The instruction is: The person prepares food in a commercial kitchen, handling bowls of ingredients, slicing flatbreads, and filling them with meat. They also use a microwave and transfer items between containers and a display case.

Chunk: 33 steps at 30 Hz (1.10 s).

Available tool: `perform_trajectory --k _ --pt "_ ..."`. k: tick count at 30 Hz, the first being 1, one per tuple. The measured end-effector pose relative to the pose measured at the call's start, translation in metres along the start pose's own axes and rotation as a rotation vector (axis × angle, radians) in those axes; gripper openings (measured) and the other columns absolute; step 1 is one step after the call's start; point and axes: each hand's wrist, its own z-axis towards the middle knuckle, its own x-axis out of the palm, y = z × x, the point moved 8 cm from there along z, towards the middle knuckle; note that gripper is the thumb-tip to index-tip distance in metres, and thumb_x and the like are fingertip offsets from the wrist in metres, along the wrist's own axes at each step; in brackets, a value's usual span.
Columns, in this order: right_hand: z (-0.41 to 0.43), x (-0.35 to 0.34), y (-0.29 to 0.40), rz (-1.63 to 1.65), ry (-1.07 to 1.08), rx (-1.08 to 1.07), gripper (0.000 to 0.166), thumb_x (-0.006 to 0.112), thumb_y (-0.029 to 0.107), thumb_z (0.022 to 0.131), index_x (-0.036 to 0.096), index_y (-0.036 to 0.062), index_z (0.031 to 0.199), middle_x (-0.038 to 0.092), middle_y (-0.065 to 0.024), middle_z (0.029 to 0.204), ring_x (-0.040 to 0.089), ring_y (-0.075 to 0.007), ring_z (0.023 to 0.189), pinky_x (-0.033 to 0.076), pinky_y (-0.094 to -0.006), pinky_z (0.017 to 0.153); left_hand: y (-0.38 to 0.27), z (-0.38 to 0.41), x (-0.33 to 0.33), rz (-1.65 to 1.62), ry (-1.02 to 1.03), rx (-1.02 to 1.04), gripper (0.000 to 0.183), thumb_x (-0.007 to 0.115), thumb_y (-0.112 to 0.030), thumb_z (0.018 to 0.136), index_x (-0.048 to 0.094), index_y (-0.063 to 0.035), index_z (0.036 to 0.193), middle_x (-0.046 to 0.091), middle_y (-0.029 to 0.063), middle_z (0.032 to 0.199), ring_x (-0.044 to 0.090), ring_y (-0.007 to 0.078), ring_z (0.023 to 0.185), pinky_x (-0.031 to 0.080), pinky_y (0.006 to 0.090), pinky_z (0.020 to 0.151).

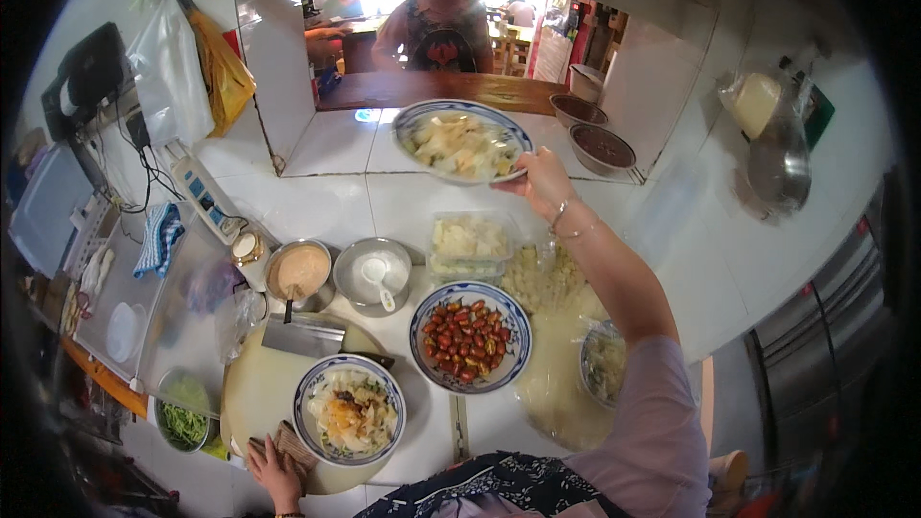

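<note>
At the tiled ledge of the serving window, my right hand (536, 176) grips the rim of a blue-and-white bowl (464, 140) filled with pale food. My left hand (275, 473) rests on a folded brown cloth (293, 446) at the edge of a round cutting board (252, 388). Beside that hand sits a second blue-and-white bowl (350, 410) of pale food topped with orange-brown sauce. Small red tomatoes or similar fruits fill another bowl (470, 338) to its right. A cleaver (304, 336) lies on the board's far side.
Behind the window's wooden sill (424, 90) stands a person (446, 29). Pots of orange sauce (298, 270) and white powder (373, 277) stand mid-counter, near stacked plastic tubs (470, 244). A wrapped bowl (604, 363) is beside my right arm. Shredded greens (183, 421) sit lower left.
</note>
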Motion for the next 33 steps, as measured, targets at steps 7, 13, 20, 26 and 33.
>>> perform_trajectory --k 7,13,20,26,33 --pt "0.167 -0.068 -0.041 0.09 -0.349 -0.08 0.046 0.044 -0.002 0.094 0.04 0.0074 0.139 0.052 -0.0185 0.131 0.062 -0.0388 0.106 0.063 -0.0528 0.072 0.0 0.021 -0.018 -0.001 -0.332 -0.019 0.016 0.054 -0.015 0.091 0.058 -0.0009 0.099 0.058 0.0198 0.103 0.053 0.0407 0.094 0.044 0.0482 0.08" --pt "0.192 -0.061 -0.044 0.29 -0.32 -0.267 0.053 0.066 0.017 0.091 0.043 0.0061 0.137 0.051 -0.0152 0.134 0.056 -0.0352 0.117 0.056 -0.0547 0.086 0.011 0.031 -0.035 -0.198 -0.419 -0.156 0.014 0.057 -0.018 0.09 0.06 -0.004 0.089 0.06 0.0183 0.087 0.056 0.0407 0.085 0.046 0.0502 0.075" --pt "0.13 0.016 -0.058 0.301 -0.166 -0.158 0.043 0.061 0.016 0.092 0.048 0.0084 0.132 0.058 -0.0109 0.117 0.06 -0.0299 0.098 0.053 -0.0387 0.082 0.026 0.039 -0.033 -0.028 -0.482 -0.211 0.039 0.06 -0.037 0.092 0.067 -0.0062 0.07 0.066 0.0156 0.075 0.062 0.0362 0.073 0.05 0.0465 0.068" --pt "-0.231 0.325 -0.174 -0.207 1.162 0.216 0.044 0.055 0.027 0.099 0.046 0.0063 0.136 0.059 -0.0083 0.116 0.065 -0.0165 0.088 0.055 -0.0277 0.07 0.056 0.051 -0.042 -0.582 -0.183 -0.308 0.052 0.04 -0.045 0.101 0.069 -0.0025 0.094 0.067 0.0256 0.089 0.062 0.0445 0.091 0.048 0.0485 0.081" --pt "-0.427 0.473 -0.351 -0.557 1.269 -0.401 0.047 0.06 0.022 0.096 0.046 0.0038 0.136 0.056 -0.0147 0.126 0.064 -0.0216 0.099 0.049 -0.0334 0.09 0.076 0.035 -0.059 -1.811 0.01 -0.224 0.029 0.043 -0.021 0.105 0.044 -0.0066 0.129 0.057 0.0076 0.116 0.056 0.0169 0.101 0.049 0.0311 0.084"
